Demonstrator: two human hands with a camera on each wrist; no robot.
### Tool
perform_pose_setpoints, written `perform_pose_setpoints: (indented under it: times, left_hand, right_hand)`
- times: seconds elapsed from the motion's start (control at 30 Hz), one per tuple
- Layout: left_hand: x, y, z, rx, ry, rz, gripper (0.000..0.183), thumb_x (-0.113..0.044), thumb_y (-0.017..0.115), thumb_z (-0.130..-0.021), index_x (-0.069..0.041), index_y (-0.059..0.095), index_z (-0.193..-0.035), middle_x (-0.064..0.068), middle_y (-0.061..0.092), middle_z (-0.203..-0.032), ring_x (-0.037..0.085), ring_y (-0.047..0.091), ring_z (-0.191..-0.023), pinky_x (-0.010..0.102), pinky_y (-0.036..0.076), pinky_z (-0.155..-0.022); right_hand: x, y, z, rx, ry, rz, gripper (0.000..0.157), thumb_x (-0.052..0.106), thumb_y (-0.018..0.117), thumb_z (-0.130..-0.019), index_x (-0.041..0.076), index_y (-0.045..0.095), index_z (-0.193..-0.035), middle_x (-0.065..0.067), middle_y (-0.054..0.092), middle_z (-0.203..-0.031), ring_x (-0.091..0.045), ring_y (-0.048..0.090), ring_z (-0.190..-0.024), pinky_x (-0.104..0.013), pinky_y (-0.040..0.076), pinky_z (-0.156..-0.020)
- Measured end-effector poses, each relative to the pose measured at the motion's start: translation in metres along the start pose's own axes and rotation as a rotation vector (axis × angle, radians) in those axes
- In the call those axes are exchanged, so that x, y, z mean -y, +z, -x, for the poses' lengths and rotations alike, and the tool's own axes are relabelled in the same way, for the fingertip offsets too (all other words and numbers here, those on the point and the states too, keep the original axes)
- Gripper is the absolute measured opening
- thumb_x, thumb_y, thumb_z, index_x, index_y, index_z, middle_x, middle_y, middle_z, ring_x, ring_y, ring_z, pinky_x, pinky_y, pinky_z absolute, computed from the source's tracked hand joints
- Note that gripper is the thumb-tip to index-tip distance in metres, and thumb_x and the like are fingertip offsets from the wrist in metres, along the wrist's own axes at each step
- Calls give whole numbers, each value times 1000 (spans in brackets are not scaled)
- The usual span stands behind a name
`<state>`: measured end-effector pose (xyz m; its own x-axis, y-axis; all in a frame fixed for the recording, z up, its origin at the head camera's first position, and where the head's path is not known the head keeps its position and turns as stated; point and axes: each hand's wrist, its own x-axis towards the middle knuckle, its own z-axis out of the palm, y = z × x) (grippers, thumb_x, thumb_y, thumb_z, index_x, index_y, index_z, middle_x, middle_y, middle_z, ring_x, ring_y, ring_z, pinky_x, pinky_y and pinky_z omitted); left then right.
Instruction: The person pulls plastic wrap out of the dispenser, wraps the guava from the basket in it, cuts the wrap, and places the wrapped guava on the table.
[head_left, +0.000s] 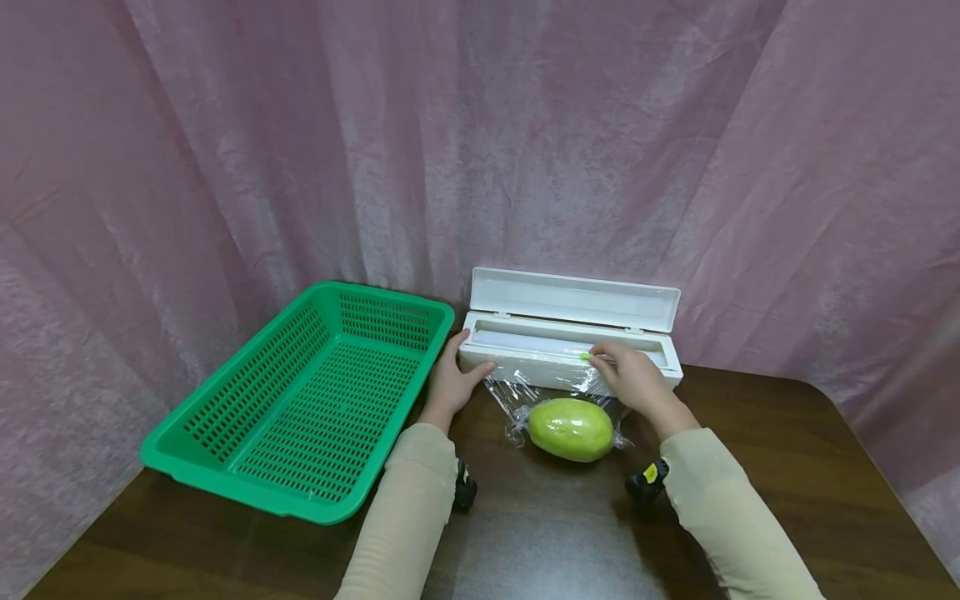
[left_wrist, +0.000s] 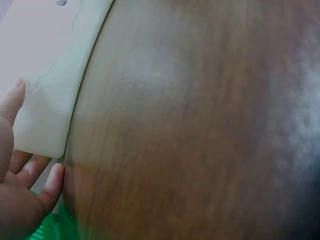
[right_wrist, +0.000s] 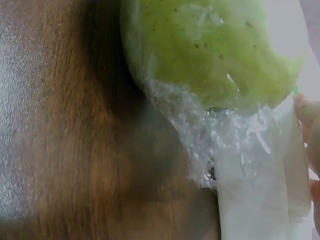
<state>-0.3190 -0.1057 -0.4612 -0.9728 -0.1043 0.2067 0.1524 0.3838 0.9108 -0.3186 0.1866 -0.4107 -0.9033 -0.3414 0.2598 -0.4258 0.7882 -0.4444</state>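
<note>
A white cling film dispenser (head_left: 670, 360) stands on the table with its lid (head_left: 573, 300) raised and a roll inside. My left hand (head_left: 450, 385) grips its left end, thumb on the front face. On the front edge my right hand (head_left: 637, 379) pinches a small green slide cutter (head_left: 585, 357). Film (head_left: 513, 396) runs down over the front to a green oval fruit (head_left: 572, 430), which lies wrapped just before the box. In the right wrist view the fruit (right_wrist: 200, 50) shows brown specks, with bunched film (right_wrist: 195, 130) at one end.
A green slotted plastic basket (head_left: 315, 417) stands to the left, close by my left forearm. Behind the dispenser hangs a pink curtain (head_left: 525, 150). The dark wooden table (head_left: 787, 450) has a rounded corner at the far right.
</note>
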Motion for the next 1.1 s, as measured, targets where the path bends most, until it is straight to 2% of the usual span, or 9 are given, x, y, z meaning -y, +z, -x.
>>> perform_pose_setpoints:
  times: [0.13,0.43,0.7,0.93,1.1]
  left_hand:
    - [1,1,-1,3,-6,-7,75,-30,74,-82,-19,35,-146,4,35,-151,25,28,-142,44,26,-115]
    - [5,1,-2,13,-15,3,75,-31,72,-84,-21,33,-147,3,32,-153,25,25,-143,46,26,-115]
    - [4,0,2,-16,59,12,73,-35,72,-83,-17,38,-145,9,37,-150,32,30,-140,51,28,-112]
    - [3,0,-1,13,-7,-8,75,-31,73,-83,-19,34,-147,4,34,-152,26,28,-142,47,27,-114]
    - [2,0,-1,15,-18,-14,75,-32,72,-83,-20,34,-147,3,34,-152,24,27,-142,45,27,-114]
  right_hand:
    - [-4,1,2,-17,22,-17,28,23,53,-98,6,62,-117,-17,66,-117,-37,63,-106,-52,48,-91]
    - [-4,4,2,-46,-1,36,25,21,53,-97,5,61,-114,-19,67,-113,-39,63,-102,-53,49,-88]
    - [-2,1,4,-54,-21,34,23,19,54,-97,4,61,-112,-21,67,-111,-39,64,-101,-52,49,-87]
    - [-3,0,5,-65,-34,23,22,16,54,-96,3,61,-112,-21,67,-111,-39,64,-101,-52,49,-88]
    - [-5,2,5,-68,-32,17,23,17,54,-96,3,61,-113,-21,67,-111,-38,64,-101,-52,49,-88]
